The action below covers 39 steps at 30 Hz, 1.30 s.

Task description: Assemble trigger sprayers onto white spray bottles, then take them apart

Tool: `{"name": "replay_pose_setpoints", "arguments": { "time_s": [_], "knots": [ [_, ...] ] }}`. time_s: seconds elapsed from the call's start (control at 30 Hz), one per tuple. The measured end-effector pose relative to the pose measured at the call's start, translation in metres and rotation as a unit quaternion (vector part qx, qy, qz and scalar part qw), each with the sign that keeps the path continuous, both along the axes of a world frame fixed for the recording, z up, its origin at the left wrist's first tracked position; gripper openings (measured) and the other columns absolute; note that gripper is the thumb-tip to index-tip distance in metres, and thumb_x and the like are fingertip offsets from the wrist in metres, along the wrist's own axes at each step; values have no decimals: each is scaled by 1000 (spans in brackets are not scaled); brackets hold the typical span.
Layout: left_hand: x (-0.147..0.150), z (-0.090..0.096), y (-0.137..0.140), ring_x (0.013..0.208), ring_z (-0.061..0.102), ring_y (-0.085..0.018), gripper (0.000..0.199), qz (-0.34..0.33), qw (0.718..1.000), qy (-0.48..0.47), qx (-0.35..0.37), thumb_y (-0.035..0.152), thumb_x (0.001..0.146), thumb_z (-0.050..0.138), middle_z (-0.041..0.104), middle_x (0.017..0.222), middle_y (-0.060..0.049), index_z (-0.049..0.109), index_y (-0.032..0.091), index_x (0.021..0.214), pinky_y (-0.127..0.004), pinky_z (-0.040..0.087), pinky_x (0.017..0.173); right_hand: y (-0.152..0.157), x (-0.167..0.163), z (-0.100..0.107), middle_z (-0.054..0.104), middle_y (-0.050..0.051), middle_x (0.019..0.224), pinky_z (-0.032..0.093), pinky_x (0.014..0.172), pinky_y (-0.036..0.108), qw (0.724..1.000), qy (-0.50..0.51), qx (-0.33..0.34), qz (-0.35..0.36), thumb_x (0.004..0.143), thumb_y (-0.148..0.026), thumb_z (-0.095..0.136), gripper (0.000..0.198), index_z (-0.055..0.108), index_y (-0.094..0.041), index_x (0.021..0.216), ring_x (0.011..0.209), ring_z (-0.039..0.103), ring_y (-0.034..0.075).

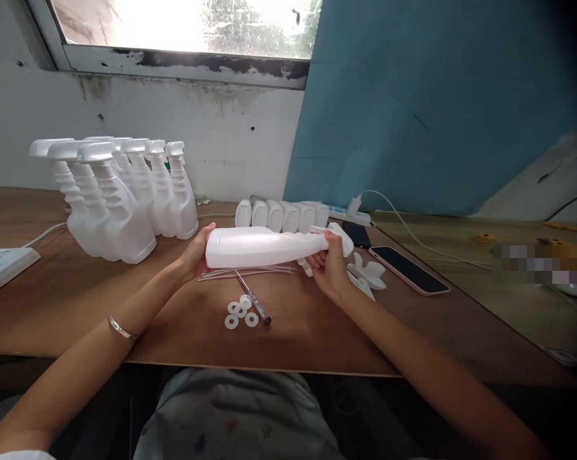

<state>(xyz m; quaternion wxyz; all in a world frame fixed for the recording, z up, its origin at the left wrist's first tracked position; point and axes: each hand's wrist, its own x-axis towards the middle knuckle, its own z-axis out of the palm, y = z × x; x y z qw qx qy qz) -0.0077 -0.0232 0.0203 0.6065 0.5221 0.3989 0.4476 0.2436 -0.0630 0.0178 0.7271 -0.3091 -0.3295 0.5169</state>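
White bottle (264,248): left fingers (208,231) cup base, right fingers (335,243) wrap neck.

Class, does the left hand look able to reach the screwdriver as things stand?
Probably yes, if the left hand lets go of the bottle: the screwdriver lies uncovered on the table.

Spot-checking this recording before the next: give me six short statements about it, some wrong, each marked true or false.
1. The left grip holds the white bottle by its base. True.
2. One grip alone holds that bottle. False: the right grip holds its narrow end.
3. A screwdriver lies on the table. True.
4. Its shaft runs through washers. False: the white rings lie beside it.
5. Sprayer-topped bottles stand upright at the left. True.
6. No phone is in view. False: a pink-edged phone lies flat.
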Motion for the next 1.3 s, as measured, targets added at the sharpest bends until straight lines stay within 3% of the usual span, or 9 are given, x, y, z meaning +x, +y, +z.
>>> {"name": "replay_pose_setpoints", "arguments": {
  "time_s": [0.1,0.23,0.37,0.47,0.63,0.77,1.07,1.17,1.3],
  "knots": [
    [-3,6,-2,43,54,-13,52,-37,998,-29,43,37,71,48,59,63,0,43,23,120,-23,43,40,2,3,1,20,-11,39,18,29,14,1000,22,8,-11,71,-33,56,33,32,-20,54,35,12,3],
    [-2,8,-7,81,62,-17,79,-47,982,23,180,25,63,61,58,102,-4,26,32,133,-28,52,66,4,6,0,21,-11,39,20,29,15,999,18,0,-32,73,-40,56,38,29,-20,54,33,16,3],
    [-3,2,-4,112,47,-24,73,44,932,84,351,28,55,73,38,133,-7,41,29,121,-31,48,80,3,6,-1,24,-10,39,21,30,15,1000,1,-4,-19,73,-43,56,40,29,-20,53,33,18,3],
    [-7,3,-3,113,46,-25,61,75,906,100,404,33,53,76,46,127,-9,49,22,107,-34,45,85,2,4,-1,25,-10,38,20,30,15,1000,-13,4,0,73,-44,55,40,32,-19,52,32,19,2],
    [-9,10,-10,82,60,-24,48,22,974,91,205,51,68,58,64,86,-7,56,13,97,-32,49,68,-1,0,-1,31,-7,34,21,30,16,996,-77,29,-19,74,-47,52,41,36,-19,48,31,24,3],
    [-6,14,-11,79,62,-24,50,-50,998,37,18,50,70,54,67,84,-9,59,12,102,-30,51,64,1,-2,-3,36,-7,35,23,30,16,993,-91,35,-67,73,-44,52,34,45,-18,53,31,28,3],
    [-17,17,2,36,48,-13,26,-62,987,-65,-130,38,71,48,56,50,0,56,15,81,-22,37,30,-4,-8,-18,50,-5,48,39,38,18,967,-176,127,-137,70,-50,59,31,58,-19,72,39,45,6],
    [-26,16,7,29,40,-11,27,-130,975,-84,-158,39,74,41,51,42,0,53,15,75,-22,32,30,-11,-7,-19,55,-5,55,46,45,20,951,-207,179,-142,72,-46,60,26,57,-22,78,46,52,7],
    [-34,17,10,32,41,-9,25,-101,979,-118,-134,38,74,41,55,48,1,51,15,78,-21,32,32,-16,-3,-16,62,-4,68,51,58,24,937,-238,215,-138,75,-39,60,19,54,-24,84,58,59,9]
  ]
}}
